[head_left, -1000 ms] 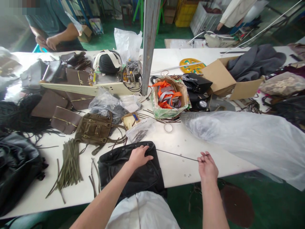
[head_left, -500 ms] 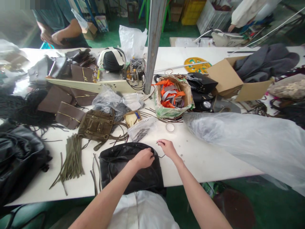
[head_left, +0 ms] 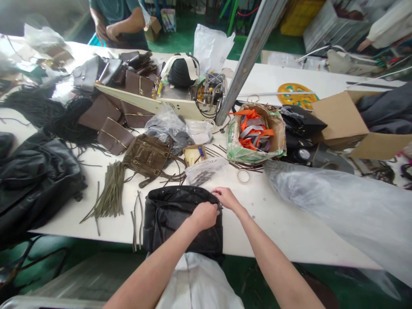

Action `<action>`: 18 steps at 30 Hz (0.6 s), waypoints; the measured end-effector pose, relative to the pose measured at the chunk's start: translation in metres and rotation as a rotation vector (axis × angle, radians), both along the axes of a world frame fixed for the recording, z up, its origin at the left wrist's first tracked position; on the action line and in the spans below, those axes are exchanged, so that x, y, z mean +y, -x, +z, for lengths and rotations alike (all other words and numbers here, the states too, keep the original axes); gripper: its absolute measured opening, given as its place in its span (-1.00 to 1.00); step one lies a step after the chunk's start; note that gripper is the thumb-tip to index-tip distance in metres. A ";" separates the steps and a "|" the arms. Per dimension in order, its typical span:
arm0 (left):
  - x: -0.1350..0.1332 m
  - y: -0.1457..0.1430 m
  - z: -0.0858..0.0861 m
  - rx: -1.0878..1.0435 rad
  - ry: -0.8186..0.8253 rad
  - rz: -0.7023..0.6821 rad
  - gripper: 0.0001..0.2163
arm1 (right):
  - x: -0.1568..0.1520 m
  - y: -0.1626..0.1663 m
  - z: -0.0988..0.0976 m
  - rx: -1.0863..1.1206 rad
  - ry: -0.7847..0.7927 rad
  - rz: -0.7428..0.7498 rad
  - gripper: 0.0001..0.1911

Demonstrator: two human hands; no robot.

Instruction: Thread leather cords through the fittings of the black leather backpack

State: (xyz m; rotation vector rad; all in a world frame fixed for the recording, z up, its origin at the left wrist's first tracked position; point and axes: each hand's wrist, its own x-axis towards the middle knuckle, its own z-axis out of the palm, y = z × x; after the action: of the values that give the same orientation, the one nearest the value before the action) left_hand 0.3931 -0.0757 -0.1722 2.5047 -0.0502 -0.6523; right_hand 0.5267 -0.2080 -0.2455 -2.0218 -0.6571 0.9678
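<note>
The left hand [head_left: 205,214] was curled shut, its grip pinching the upper right rim of the black bag [head_left: 175,219]. The right hand [head_left: 227,198] met it at the same spot, fingertips closed on the rim just beside the left fingers; whether a cord lay between them was too small to tell. Both hands touched the bag and nearly touched each other.

The bag lay flat at the near edge of the white surface [head_left: 277,223], its lower part hanging over the edge toward a white garment [head_left: 196,283]. Small eyelets dotted its top rim.

Left of the bag lay a few loose strips [head_left: 137,219], and farther left a bundle of olive strips [head_left: 111,195]. Above these sat an olive satchel [head_left: 148,155] with buckles, and brown pouches [head_left: 112,128] behind it. A large black bag [head_left: 34,180] filled the far left.

Just above the hands lay a small clear packet [head_left: 202,171], a little open box [head_left: 195,153], and a ring [head_left: 243,176]. A carton of orange straps [head_left: 255,131] stood beyond them, near a slanting metal post [head_left: 247,60]. A big clear plastic sheet [head_left: 341,206] spread to the right, well apart from the hands.

At the far side another person [head_left: 120,21] stood with hands together.
</note>
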 end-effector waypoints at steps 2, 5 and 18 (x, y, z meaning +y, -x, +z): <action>0.000 -0.001 0.003 0.006 0.002 0.001 -0.68 | 0.002 -0.001 -0.003 0.001 0.015 0.008 -0.75; 0.000 -0.004 0.006 0.016 0.007 0.004 -0.69 | 0.003 -0.004 -0.006 -0.005 0.037 0.017 -0.74; -0.003 0.001 0.000 -0.010 0.008 0.015 -0.71 | 0.004 -0.019 -0.007 0.019 0.002 0.222 -0.72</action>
State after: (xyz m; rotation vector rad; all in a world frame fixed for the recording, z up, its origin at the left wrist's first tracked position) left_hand 0.3925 -0.0784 -0.1720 2.4985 -0.0374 -0.6321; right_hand 0.5456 -0.2045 -0.2525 -1.9677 -0.8838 1.1144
